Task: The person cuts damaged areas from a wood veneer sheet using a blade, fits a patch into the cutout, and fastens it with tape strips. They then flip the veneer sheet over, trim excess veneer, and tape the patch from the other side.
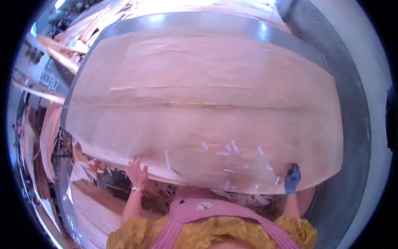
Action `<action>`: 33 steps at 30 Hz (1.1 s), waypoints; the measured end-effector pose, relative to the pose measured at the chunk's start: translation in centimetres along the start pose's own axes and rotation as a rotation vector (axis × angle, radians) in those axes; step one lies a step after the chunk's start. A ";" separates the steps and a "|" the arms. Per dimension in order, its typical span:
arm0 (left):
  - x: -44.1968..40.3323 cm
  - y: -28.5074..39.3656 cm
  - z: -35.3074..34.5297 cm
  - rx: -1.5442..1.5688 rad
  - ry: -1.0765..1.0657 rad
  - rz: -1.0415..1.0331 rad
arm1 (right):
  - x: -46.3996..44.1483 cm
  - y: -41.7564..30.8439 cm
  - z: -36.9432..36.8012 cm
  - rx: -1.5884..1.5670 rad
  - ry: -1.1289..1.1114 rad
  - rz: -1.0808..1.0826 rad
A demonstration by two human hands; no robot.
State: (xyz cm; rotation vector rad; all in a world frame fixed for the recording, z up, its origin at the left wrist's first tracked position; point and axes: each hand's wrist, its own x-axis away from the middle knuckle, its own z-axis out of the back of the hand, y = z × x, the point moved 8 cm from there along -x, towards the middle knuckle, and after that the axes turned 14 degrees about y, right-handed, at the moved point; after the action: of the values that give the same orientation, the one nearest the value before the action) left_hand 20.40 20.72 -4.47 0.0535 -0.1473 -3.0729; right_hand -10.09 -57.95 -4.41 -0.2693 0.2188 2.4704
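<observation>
A broad, pale pinkish-brown sheet of wood veneer [199, 70] lies before me, with a long split or seam across its middle. Several short white tape strips [235, 146] are stuck on its near part, around a patch of darker marks. My bare left hand [137, 173], with a bracelet at the wrist, rests at the near left edge of the sheet, fingers spread. Wearing a blue-grey glove, my right hand [293, 179] lies on the near right part, its fingers stretched forward. Neither hand visibly holds anything.
The sheet lies on a grey smooth-topped table [232, 24]. Stacked veneer pieces [50, 141] stand at the left, and torn scraps [259, 200] lie below the near edge. More sheets [93, 31] are piled beyond the table. A pale wall or floor curves along the right.
</observation>
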 end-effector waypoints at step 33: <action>-13.6 10.6 2.5 0.048 0.067 -0.135 | -19.0 -8.0 1.1 -0.173 -0.034 0.000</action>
State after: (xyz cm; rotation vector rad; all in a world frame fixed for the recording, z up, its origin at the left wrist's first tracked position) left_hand 34.51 11.31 -0.53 0.1759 -0.2225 -3.1969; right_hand 9.43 -62.46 0.58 -0.3004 -0.0099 2.4951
